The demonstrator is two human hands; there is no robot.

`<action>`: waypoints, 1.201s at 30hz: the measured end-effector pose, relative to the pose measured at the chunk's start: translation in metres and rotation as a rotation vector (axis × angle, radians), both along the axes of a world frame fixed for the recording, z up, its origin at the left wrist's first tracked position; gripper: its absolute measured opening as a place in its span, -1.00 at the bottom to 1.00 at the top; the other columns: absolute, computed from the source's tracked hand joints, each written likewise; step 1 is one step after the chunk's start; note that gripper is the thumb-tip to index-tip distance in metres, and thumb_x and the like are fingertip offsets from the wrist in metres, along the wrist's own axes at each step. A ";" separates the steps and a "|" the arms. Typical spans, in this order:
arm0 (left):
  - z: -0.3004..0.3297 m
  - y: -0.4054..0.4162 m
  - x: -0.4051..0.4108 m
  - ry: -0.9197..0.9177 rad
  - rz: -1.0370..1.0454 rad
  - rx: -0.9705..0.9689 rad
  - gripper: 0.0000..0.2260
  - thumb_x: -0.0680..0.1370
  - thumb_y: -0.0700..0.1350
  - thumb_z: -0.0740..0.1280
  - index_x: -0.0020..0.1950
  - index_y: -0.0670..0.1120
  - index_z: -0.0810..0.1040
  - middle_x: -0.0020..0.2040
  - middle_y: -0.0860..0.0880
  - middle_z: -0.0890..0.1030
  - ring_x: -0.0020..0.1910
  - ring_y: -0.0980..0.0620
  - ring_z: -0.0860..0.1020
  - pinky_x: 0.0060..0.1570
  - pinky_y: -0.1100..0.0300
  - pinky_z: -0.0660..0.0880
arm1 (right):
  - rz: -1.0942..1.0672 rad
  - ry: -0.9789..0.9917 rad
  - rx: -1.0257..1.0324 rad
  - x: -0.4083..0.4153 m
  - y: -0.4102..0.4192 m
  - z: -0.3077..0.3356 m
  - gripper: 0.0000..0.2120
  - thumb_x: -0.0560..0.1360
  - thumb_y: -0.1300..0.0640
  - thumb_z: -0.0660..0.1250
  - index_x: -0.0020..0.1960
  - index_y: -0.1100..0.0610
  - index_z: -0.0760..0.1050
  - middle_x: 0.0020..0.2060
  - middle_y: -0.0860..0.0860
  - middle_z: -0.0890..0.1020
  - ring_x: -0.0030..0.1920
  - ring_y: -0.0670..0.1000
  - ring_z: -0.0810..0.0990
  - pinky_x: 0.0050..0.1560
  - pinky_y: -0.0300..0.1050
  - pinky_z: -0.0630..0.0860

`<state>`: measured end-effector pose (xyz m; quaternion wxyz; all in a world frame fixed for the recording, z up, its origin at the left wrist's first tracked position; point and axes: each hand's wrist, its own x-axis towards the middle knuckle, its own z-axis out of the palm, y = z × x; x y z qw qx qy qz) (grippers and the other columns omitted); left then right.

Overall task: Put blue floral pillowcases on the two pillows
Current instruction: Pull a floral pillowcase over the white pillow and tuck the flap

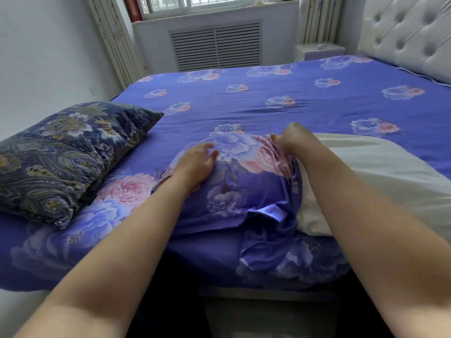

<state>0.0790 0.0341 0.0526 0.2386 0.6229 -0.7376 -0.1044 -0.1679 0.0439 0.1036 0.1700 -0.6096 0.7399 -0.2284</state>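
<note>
right hand [290,140] bunches pillowcase [234,181] edge (white pillow [366,176] half in) | left hand [197,164] flat on it

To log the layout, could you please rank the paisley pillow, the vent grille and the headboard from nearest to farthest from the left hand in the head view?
From the left hand, which rests on the pillowcase:
1. Paisley pillow, just to its left on the bed.
2. Vent grille, straight ahead under the window.
3. Headboard, far right, across the bed.

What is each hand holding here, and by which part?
The right hand grips the blue floral pillowcase by its bunched open edge over the white pillow. The left hand rests flat on the case, gripping nothing.
</note>
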 end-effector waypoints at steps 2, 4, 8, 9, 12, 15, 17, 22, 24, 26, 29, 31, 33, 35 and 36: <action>-0.001 0.001 -0.021 -0.078 -0.078 -0.012 -0.62 0.61 0.06 0.16 0.39 -0.04 0.40 0.38 -0.09 0.44 0.36 -0.08 0.39 0.32 0.05 0.31 | 0.055 -0.026 0.083 0.007 -0.015 -0.001 -0.61 0.58 -0.03 0.22 -0.29 0.23 0.37 -0.04 0.27 0.51 0.03 0.21 0.52 -0.13 -0.13 0.28; -0.004 0.003 -0.033 -0.169 -0.103 -0.047 -0.62 0.62 0.10 0.12 0.40 0.01 0.38 0.40 -0.04 0.42 0.38 -0.05 0.36 0.32 0.05 0.28 | 0.054 -0.174 0.075 0.010 -0.027 -0.010 -0.67 0.57 0.00 0.25 -0.21 0.25 0.45 -0.10 0.22 0.49 -0.09 0.16 0.48 -0.12 -0.12 0.31; -0.022 -0.002 -0.035 -0.223 -0.154 -0.002 -0.55 0.59 0.22 0.03 0.44 0.12 0.29 0.46 0.06 0.32 0.44 -0.01 0.27 0.38 -0.07 0.23 | 0.080 -0.643 0.062 0.001 -0.036 -0.016 -0.90 0.52 0.13 0.35 -0.06 0.17 0.55 -0.36 0.06 0.54 -0.40 -0.03 0.48 -0.29 -0.19 0.46; -0.028 -0.004 -0.030 -0.213 -0.156 0.014 -0.51 0.57 0.28 0.01 0.45 0.14 0.27 0.47 0.07 0.30 0.45 0.00 0.26 0.38 -0.10 0.23 | 0.054 -0.701 0.039 -0.007 -0.038 -0.014 -0.85 0.50 0.20 0.36 0.06 0.19 0.57 -0.36 0.03 0.60 -0.43 -0.08 0.52 -0.34 -0.26 0.50; -0.039 -0.011 -0.020 -0.204 -0.143 0.067 -0.40 0.50 0.37 -0.04 0.48 0.16 0.19 0.51 0.09 0.22 0.48 0.02 0.19 0.39 -0.16 0.21 | -0.222 -0.570 -0.222 -0.049 -0.046 -0.013 -0.73 0.45 0.31 0.32 0.15 0.21 0.56 -0.06 0.13 0.67 -0.16 0.01 0.62 -0.13 -0.29 0.50; -0.038 -0.013 -0.020 -0.236 -0.131 0.071 -0.43 0.52 0.35 0.03 0.47 0.14 0.21 0.50 0.07 0.23 0.47 0.00 0.20 0.38 -0.15 0.22 | -0.403 -0.417 -0.258 -0.086 -0.044 -0.026 -0.74 0.44 0.24 0.31 0.12 0.20 0.56 0.09 0.17 0.62 0.14 0.13 0.57 0.10 -0.12 0.46; -0.036 -0.005 -0.022 -0.227 -0.111 -0.045 -0.47 0.51 0.32 0.12 0.37 0.04 0.36 0.38 -0.02 0.37 0.36 -0.09 0.33 0.29 -0.08 0.32 | -0.378 -0.374 -0.234 -0.092 -0.039 -0.031 -0.71 0.44 0.17 0.35 0.14 0.23 0.54 0.12 0.19 0.60 0.17 0.16 0.55 0.13 -0.08 0.44; -0.028 0.032 -0.026 -0.219 -0.267 -0.242 -0.40 0.38 0.39 0.09 0.05 -0.11 0.45 0.04 -0.10 0.47 0.05 -0.16 0.44 0.05 0.00 0.37 | -0.241 -0.230 -0.158 -0.078 -0.002 -0.034 -0.54 0.53 -0.08 0.28 0.19 0.30 0.47 0.17 0.25 0.55 0.22 0.20 0.50 0.14 -0.03 0.39; -0.022 0.045 -0.024 -0.321 -0.318 -0.122 -0.24 0.26 0.49 0.13 0.20 -0.07 0.40 0.17 -0.06 0.43 0.17 -0.13 0.43 0.20 0.00 0.32 | -0.095 -0.167 -0.065 -0.068 0.020 -0.045 -0.60 0.53 -0.16 0.25 -0.05 0.20 0.56 -0.05 0.24 0.61 0.04 0.16 0.58 -0.07 -0.08 0.40; -0.021 0.057 -0.020 -0.531 -0.351 -0.010 0.00 0.16 0.52 0.23 0.43 -0.05 0.21 0.41 -0.03 0.26 0.40 -0.10 0.26 0.40 -0.09 0.14 | 0.032 -0.169 0.036 -0.062 0.038 -0.055 -0.60 0.46 -0.25 0.30 -0.01 0.10 0.55 -0.06 0.13 0.63 -0.04 0.09 0.58 -0.11 -0.15 0.36; -0.031 0.069 -0.014 -0.778 -0.292 0.013 0.10 0.22 0.37 0.40 0.56 -0.06 -0.06 0.55 -0.03 0.02 0.52 -0.10 0.04 0.41 -0.23 0.01 | 0.100 -0.204 0.122 -0.057 0.056 -0.050 -0.29 0.31 -0.37 0.36 0.23 0.14 0.42 0.04 0.07 0.58 -0.05 0.05 0.58 -0.13 -0.14 0.44; -0.037 0.067 -0.014 -0.722 -0.229 -0.188 -0.22 0.27 0.08 0.51 0.41 -0.11 0.33 0.34 -0.16 0.42 0.28 -0.22 0.43 0.27 -0.20 0.31 | 0.084 -0.328 0.085 -0.053 0.065 -0.047 -0.41 0.32 -0.31 0.41 0.08 0.15 0.45 -0.16 0.09 0.58 -0.24 0.02 0.59 -0.34 -0.16 0.53; -0.037 0.061 -0.015 -0.584 -0.201 -0.345 -0.63 0.22 -0.22 0.47 0.00 -0.14 0.55 -0.09 -0.17 0.57 -0.17 -0.24 0.58 -0.13 -0.05 0.51 | 0.060 -0.546 0.014 -0.045 0.073 -0.044 -0.61 0.40 -0.16 0.42 -0.14 0.19 0.50 -0.31 0.13 0.53 -0.29 0.05 0.56 -0.34 -0.15 0.58; -0.025 0.057 -0.017 -0.466 -0.150 -0.311 -0.80 0.25 -0.29 0.39 -0.16 -0.14 0.53 -0.21 -0.17 0.57 -0.30 -0.24 0.58 -0.35 0.02 0.46 | 0.025 -0.686 -0.048 -0.026 0.079 -0.046 -0.67 0.46 -0.07 0.39 -0.25 0.19 0.50 -0.36 0.12 0.54 -0.28 0.06 0.55 -0.21 -0.08 0.58; -0.016 0.053 -0.019 -0.404 -0.107 -0.303 -0.84 0.31 -0.28 0.35 -0.13 -0.13 0.54 -0.17 -0.17 0.59 -0.25 -0.26 0.58 -0.34 0.01 0.44 | 0.010 -0.669 -0.099 -0.014 0.082 -0.049 -0.69 0.48 -0.05 0.38 -0.26 0.17 0.48 -0.39 0.06 0.53 -0.32 0.02 0.52 -0.22 -0.10 0.52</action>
